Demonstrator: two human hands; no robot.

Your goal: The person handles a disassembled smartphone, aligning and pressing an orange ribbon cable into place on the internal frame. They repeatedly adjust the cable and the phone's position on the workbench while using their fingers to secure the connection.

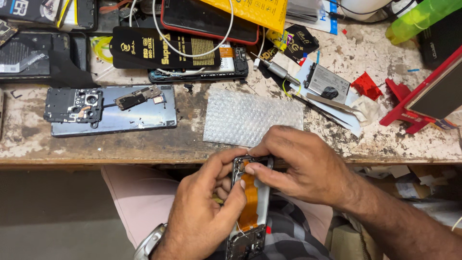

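Opened phone [250, 207], orange flex ribbon [249, 200] exposed: light, rigid, fragile; pinched between left hand [204, 212] thumb and right hand [298, 166] fingertips; best gripped by frame edges.

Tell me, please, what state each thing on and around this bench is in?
Opened phone: back off, orange ribbon cable exposed, held over the lap.
Left hand: grip closed on the opened phone.
Right hand: fingertips pinching at its top edge.
Back cover: lying flat on the bench.
Bubble wrap: spread flat.
Red stand: propping a tilted phone.
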